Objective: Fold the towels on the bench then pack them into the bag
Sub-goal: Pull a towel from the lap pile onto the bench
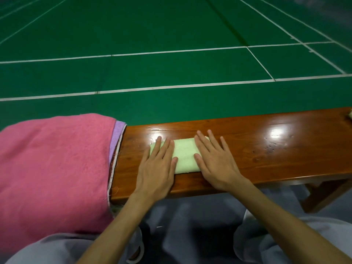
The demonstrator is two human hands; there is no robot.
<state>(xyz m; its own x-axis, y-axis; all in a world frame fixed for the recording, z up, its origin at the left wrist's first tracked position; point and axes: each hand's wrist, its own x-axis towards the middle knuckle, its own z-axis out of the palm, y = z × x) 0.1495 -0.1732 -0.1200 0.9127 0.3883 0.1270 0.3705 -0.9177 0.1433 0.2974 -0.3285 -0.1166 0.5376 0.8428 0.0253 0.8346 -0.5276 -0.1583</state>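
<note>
A small pale green towel, folded into a narrow rectangle, lies on the glossy brown wooden bench. My left hand presses flat on its left end with straight fingers. My right hand lies flat on its right end, fingers spread. A large pink towel is draped over the bench's left part, with a purple towel edge showing beneath it. No bag is in view.
A green sports court floor with white lines stretches beyond the bench. A small pale object sits at the bench's far right edge. My knees in grey trousers are below the bench's near edge.
</note>
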